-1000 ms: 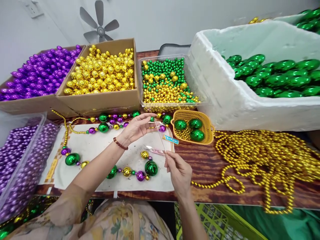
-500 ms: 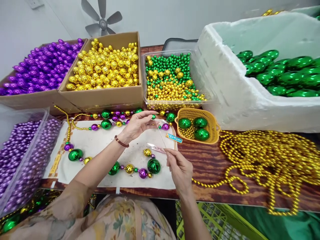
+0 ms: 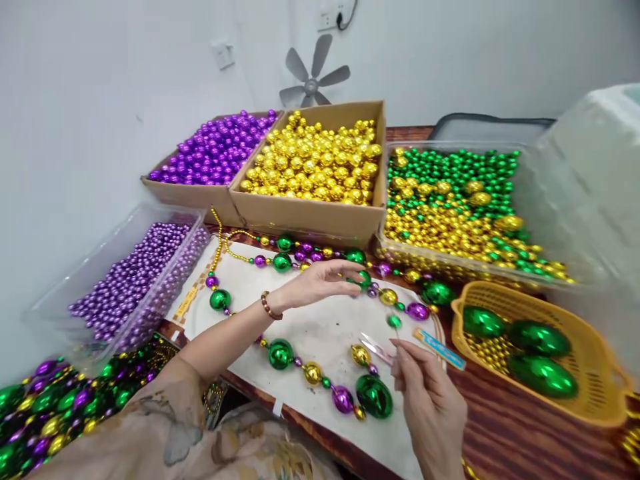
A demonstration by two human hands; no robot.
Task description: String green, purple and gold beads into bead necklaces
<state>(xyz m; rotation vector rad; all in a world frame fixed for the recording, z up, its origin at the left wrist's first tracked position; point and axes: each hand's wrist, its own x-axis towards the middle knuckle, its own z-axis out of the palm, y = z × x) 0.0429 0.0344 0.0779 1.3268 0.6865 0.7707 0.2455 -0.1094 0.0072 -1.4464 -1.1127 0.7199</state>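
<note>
My left hand (image 3: 320, 283) hovers over the white cloth (image 3: 320, 330) with its fingers stretched out and apart. Its fingertips are close to a green bead (image 3: 364, 279) of the bead strand (image 3: 313, 372) that loops round the cloth. My right hand (image 3: 430, 407) is lower right, with thumb and forefinger pinched on a thin wire I can barely see. A small green bead (image 3: 394, 321) sits just above those fingertips. Small snips (image 3: 375, 347) lie on the cloth beside that hand.
Cardboard boxes of purple balls (image 3: 215, 147) and gold balls (image 3: 315, 160) stand at the back. There are clear tubs of green and gold beads (image 3: 460, 200) and of purple beads (image 3: 130, 280). A yellow basket (image 3: 600, 407) holds green balls. Finished strands (image 3: 50, 407) are piled lower left.
The view has swung left. My left hand let go of the small green bead and opened, moving left. The bead now sits low, near my right fingers.
</note>
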